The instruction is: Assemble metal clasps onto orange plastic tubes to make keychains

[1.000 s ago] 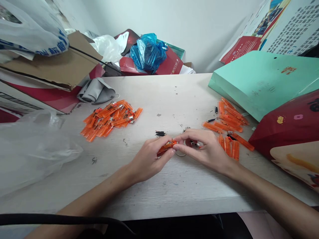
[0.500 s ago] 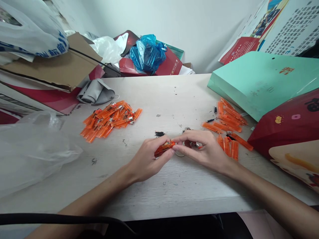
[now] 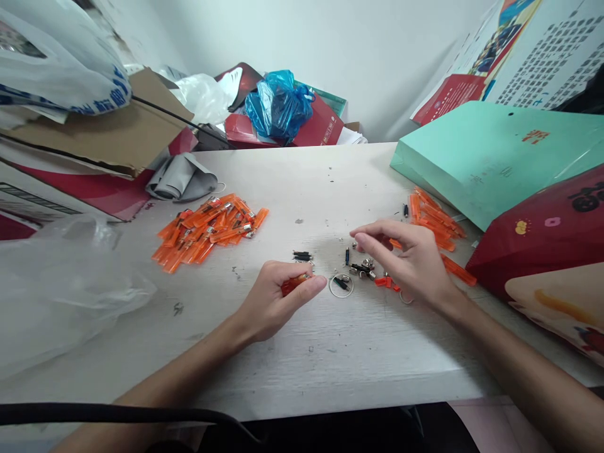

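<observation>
My left hand [image 3: 283, 299] is closed around an orange lighter [image 3: 293, 284], most of it hidden by the fingers. My right hand [image 3: 406, 258] hovers over small lighter parts, thumb and index fingertips close together in a pinch; anything between them is too small to make out. Below and beside it lie black and metal pieces [image 3: 362, 270], a blue-black piece [image 3: 347, 256] and red-orange bits [image 3: 387, 282]. A thin pale ring [image 3: 341, 296] encircles a dark piece between my hands. Beyond my left hand are black pieces [image 3: 302, 256].
A heap of orange lighters [image 3: 207, 229] lies to the left, with more orange pieces [image 3: 431, 220] to the right. A clear plastic bag [image 3: 61, 289] and a cardboard box [image 3: 104, 138] border the left. A green bag [image 3: 491, 154] and a red bag [image 3: 542, 245] border the right.
My right hand has left the lighter and moved right and slightly up, uncovering the small parts and ring. My left hand keeps the lighter, shifted slightly left.
</observation>
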Available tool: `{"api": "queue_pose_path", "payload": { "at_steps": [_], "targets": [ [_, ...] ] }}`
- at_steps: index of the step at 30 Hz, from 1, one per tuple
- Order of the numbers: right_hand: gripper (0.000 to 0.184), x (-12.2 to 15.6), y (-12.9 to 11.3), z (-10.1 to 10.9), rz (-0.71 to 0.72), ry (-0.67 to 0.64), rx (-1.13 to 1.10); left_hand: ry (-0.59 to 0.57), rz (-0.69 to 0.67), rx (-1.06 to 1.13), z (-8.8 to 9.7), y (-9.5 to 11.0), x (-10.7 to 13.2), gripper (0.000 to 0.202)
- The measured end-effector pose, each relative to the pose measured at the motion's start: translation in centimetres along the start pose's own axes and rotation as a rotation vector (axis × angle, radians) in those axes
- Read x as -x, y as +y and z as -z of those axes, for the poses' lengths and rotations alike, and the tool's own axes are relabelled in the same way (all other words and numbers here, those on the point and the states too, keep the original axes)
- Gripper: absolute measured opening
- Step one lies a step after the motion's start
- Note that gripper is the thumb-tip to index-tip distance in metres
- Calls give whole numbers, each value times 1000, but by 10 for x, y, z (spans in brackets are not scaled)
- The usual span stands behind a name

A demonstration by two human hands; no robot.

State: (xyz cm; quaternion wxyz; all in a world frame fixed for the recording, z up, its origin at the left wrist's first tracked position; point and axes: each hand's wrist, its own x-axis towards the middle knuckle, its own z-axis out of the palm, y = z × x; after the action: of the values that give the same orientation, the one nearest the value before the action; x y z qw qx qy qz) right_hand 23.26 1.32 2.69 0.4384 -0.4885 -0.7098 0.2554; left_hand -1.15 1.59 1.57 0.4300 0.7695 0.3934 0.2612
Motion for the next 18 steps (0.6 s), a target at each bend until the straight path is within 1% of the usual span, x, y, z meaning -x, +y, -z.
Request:
{"api": "queue_pose_path", "payload": {
  "at_steps": [2, 3, 5, 8, 10, 13, 18],
  "targets": [
    [18, -4, 4, 6, -6, 11, 52, 16, 7, 37, 1, -2, 1, 48],
    [18, -5, 6, 8, -6, -9, 77, 23, 12, 58, 2, -2, 1, 48],
    [18, -8, 11, 12, -17, -88, 148, 44, 26, 89, 3, -3, 1, 47],
    [17, -9, 22, 15, -29, -231, 323, 90, 59, 101, 4, -2, 0, 46],
    [16, -9, 29, 14, -30, -284, 418, 121, 81, 118, 5, -1, -1, 46],
    [16, -10, 35, 13, -47, -312, 477, 157, 123, 167, 5, -3, -1, 46],
    [14, -10, 37, 10, -88, -369, 521, 207, 169, 262, 7, -14, -1, 46]
  ]
}}
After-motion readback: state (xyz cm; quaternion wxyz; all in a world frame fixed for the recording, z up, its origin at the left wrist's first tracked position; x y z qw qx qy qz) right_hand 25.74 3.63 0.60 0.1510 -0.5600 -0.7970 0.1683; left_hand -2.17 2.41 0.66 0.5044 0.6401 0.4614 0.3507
